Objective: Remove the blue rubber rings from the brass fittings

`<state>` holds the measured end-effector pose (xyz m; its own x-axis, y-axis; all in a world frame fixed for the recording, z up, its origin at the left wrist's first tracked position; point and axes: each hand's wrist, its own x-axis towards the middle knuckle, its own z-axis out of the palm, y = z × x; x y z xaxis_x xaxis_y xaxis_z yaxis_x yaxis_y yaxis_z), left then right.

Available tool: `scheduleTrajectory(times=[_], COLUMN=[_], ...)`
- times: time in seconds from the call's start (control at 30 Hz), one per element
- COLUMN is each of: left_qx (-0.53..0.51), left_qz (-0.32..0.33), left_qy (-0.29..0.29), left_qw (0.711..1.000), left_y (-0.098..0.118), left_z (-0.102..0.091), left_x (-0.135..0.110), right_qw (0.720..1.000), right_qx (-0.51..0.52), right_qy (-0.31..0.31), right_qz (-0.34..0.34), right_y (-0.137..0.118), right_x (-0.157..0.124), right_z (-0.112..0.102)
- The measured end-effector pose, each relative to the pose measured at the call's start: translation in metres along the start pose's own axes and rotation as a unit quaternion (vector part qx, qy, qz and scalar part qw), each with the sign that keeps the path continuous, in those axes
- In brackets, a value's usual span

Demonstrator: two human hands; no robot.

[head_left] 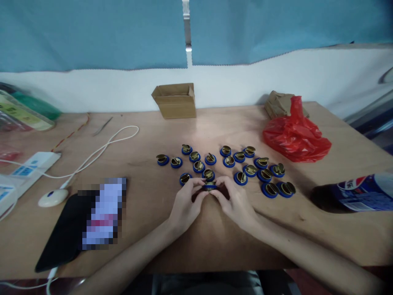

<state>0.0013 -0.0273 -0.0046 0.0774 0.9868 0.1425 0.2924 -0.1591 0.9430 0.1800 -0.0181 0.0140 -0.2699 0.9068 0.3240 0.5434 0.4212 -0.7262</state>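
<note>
My left hand (pixel 188 200) and my right hand (pixel 235 200) meet low in the middle of the table. Between their fingertips they pinch one small round blue piece (pixel 210 187) with brass-coloured metal on top; fingers partly cover it. Just beyond it lies a similar blue-rimmed brass piece (pixel 208 175), and another such piece (pixel 185 179) rests by my left fingers. Several more of the same kind are spread behind and to the right, including one piece (pixel 240 178) near my right hand. Their brass tops look like hinged flaps or clips, some tilted up.
A cardboard box (pixel 177 107) stands by the wall. On the right are a red plastic bag (pixel 296 137), a brown paper package (pixel 278 104) and a cola bottle (pixel 353 194) on its side. At left lie a phone (pixel 106 213), a dark tablet-like slab (pixel 66 229), white cable (pixel 106 145) and power strip (pixel 37 168).
</note>
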Motion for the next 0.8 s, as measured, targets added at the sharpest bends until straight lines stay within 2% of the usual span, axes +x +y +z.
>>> scheduleTrajectory(times=[0.2, 0.37, 0.5, 0.67, 0.8], left_qx=[0.021, 0.087, 0.11, 0.092, 0.092], left_qz=[0.067, 0.11, 0.108, 0.065, 0.072], left_qy=[0.018, 0.031, 0.035, 0.023, 0.026], left_qw=[0.997, 0.99, 0.987, 0.993, 0.993], left_y=[-0.0013, 0.0023, 0.0045, 0.0045, 0.0045], left_z=[0.0002, -0.0028, -0.0037, -0.0029, -0.0024], left_x=[0.0016, 0.0039, 0.0038, 0.0029, 0.0029], right_qw=[1.0, 1.0, 1.0, 1.0, 1.0], right_qx=[0.0, 0.003, 0.009, 0.014, 0.017], right_qy=[0.001, -0.001, -0.001, 0.003, 0.004], right_qz=[-0.014, -0.014, -0.014, -0.021, -0.025], right_y=[-0.0013, -0.004, -0.0049, -0.004, -0.0049], right_x=[0.0006, 0.0004, -0.0005, 0.0004, 0.0007], right_z=[0.0009, -0.0001, -0.0003, 0.0001, -0.0002])
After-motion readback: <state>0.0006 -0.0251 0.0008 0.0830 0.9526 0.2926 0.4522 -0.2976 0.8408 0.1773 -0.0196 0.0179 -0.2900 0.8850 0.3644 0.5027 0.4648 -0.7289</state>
